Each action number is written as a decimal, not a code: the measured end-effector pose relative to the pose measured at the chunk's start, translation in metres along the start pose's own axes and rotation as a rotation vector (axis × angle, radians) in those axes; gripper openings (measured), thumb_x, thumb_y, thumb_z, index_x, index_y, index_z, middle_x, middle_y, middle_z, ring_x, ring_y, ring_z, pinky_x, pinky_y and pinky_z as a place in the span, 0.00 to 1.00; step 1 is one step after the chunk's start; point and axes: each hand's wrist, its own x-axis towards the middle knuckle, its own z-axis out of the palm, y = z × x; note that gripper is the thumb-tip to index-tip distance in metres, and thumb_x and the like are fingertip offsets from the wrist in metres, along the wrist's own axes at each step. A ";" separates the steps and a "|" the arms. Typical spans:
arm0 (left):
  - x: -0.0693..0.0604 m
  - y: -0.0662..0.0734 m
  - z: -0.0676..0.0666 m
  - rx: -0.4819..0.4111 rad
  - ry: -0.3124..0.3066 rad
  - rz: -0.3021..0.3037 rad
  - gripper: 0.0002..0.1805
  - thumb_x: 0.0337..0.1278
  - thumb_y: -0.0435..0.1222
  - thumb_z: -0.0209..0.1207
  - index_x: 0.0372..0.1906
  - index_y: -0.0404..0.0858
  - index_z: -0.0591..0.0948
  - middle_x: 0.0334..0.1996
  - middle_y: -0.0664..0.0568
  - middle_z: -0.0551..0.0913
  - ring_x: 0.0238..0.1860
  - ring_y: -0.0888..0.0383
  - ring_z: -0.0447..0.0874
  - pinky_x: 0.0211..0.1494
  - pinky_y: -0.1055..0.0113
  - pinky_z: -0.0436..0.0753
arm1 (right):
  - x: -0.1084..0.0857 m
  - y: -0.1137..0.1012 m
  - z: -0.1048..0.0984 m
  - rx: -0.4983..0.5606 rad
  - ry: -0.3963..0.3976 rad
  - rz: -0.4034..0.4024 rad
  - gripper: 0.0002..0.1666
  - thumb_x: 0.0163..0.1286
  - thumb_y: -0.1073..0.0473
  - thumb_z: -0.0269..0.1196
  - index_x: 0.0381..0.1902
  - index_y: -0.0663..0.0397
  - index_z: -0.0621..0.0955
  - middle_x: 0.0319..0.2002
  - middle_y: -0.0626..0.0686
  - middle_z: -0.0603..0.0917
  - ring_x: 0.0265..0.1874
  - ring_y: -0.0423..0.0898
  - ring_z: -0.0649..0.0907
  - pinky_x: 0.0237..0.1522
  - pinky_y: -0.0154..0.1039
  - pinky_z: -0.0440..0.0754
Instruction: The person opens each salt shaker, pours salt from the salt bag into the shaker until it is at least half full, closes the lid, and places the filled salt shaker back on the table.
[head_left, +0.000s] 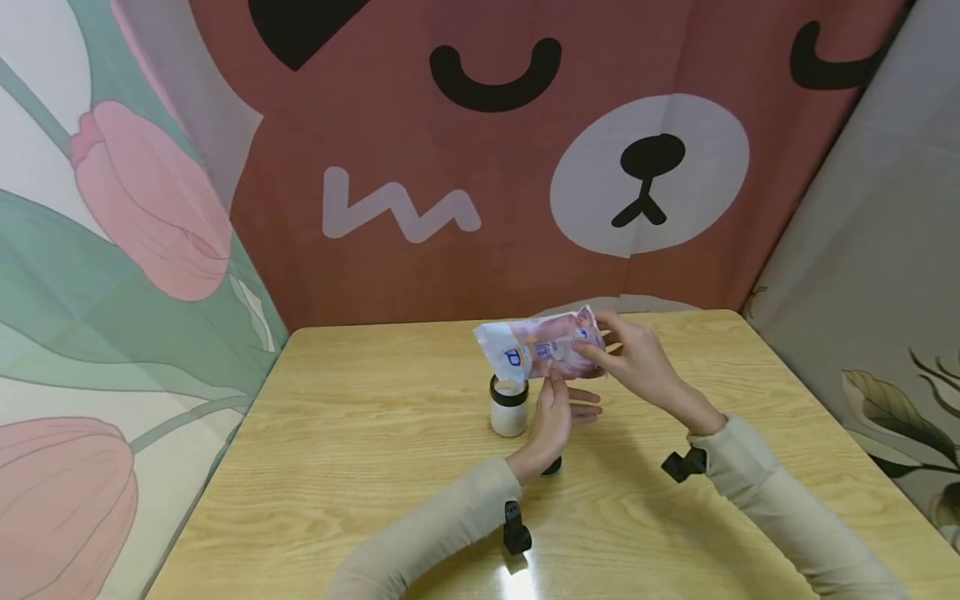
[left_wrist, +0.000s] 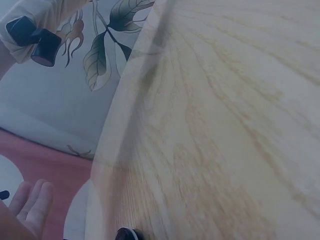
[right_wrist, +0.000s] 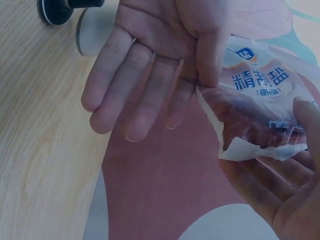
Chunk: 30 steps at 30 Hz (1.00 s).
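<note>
The right hand [head_left: 641,360] grips the right end of the bag [head_left: 540,348], whose long axis runs left-right, left end at the jar's [head_left: 509,421] mouth. The left hand [head_left: 553,418], nearer the jar, touches the bag from below, fingers straight.

Wooden table [head_left: 337,417] — cartoon-print backdrop [head_left: 517,158]

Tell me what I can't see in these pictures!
Head view: inside the white cylindrical jar with black rim, partly blocked by the pink-and-white plastic bag.
Head view: most of the small black object, hidden by the wrist of the left hand.
Right wrist view: the bag's smallest print, too tiny.
Right wrist view: part of the right hand, beyond the edge.
</note>
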 end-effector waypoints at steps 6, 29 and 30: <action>0.001 0.001 0.000 -0.017 0.007 0.000 0.27 0.79 0.53 0.27 0.55 0.35 0.65 0.40 0.33 0.84 0.40 0.35 0.86 0.45 0.51 0.87 | 0.002 -0.001 0.000 0.006 0.000 -0.009 0.25 0.63 0.66 0.71 0.57 0.63 0.78 0.44 0.61 0.85 0.30 0.52 0.88 0.24 0.37 0.86; 0.004 0.002 -0.006 0.014 -0.010 0.005 0.31 0.78 0.55 0.25 0.60 0.37 0.67 0.40 0.35 0.85 0.40 0.37 0.87 0.46 0.52 0.87 | 0.004 0.002 0.005 0.002 0.017 0.000 0.25 0.64 0.64 0.71 0.57 0.62 0.79 0.45 0.61 0.86 0.31 0.52 0.88 0.26 0.36 0.86; 0.004 0.003 -0.006 0.013 -0.008 0.000 0.31 0.78 0.55 0.25 0.60 0.38 0.67 0.40 0.34 0.85 0.41 0.36 0.86 0.46 0.51 0.86 | 0.004 0.002 0.005 -0.001 0.016 0.004 0.25 0.64 0.63 0.71 0.57 0.62 0.79 0.45 0.61 0.86 0.31 0.52 0.88 0.26 0.36 0.87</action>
